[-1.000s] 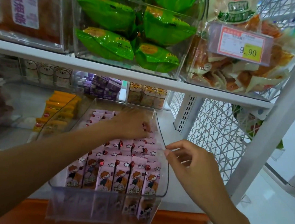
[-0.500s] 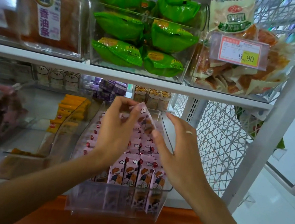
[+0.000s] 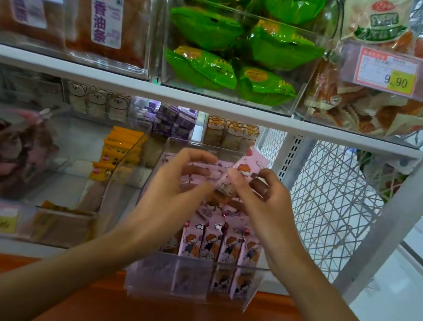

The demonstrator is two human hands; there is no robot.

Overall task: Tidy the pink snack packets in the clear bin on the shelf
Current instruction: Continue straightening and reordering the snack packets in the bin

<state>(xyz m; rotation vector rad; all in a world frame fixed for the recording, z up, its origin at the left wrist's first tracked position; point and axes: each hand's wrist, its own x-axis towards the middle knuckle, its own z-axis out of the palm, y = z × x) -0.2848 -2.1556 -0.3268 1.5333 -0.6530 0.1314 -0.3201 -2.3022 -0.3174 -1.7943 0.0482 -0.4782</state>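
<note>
A clear bin (image 3: 186,290) stands on the lower shelf, its front hanging over the shelf edge. Pink snack packets (image 3: 216,242) with a cartoon child stand upright in rows at its front; more lie further back. Above the bin's middle, my right hand (image 3: 263,205) pinches one pink packet (image 3: 249,167) by its lower end, tilted up to the right. My left hand (image 3: 173,190) hovers beside it with curled fingers, its thumb at the packet's clear lower end.
To the left stand a clear bin of yellow packets (image 3: 119,152) and one of dark red snacks (image 3: 2,152). The upper shelf (image 3: 212,107) carries green packets (image 3: 236,52) and a 9.90 price tag (image 3: 386,70). A white wire mesh panel (image 3: 334,205) stands to the right.
Both hands rose from the rows of packets to the bin's middle. A pink packet was lifted out by my left hand and is now pinched by my right. The view came closer.
</note>
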